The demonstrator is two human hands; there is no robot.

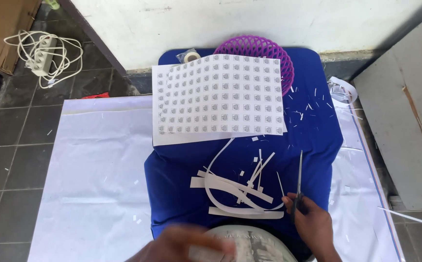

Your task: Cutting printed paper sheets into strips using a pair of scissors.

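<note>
Far left on the tiled floor: white power strip (42,54) with a coiled cable. A white sheet (89,170) covers the floor under a blue cloth-covered desk (317,131).

Left hand (182,245), near bottom edge, is motion-blurred; it seems to be closed on a small pale piece of paper, but I cannot tell the grip for sure.

Desk centre: pile of cut white paper strips (235,191), curled and crossing. Likely very light, floppy, easy to tear or blow off; best pinched at an end or mid-strip. Farther back lies a printed sheet (220,97) of small square label marks, flat, overlapping a second sheet below. Behind it sit a tape roll (190,57) and a purple lattice basket (262,53).

Right hand (308,223), near right, is closed through the handles of scissors (299,182); blades together, pointing away toward the far side, wrist low, palm down. Handles are the stiff part to hold.

Paper slivers (313,104) scatter far right.
</note>
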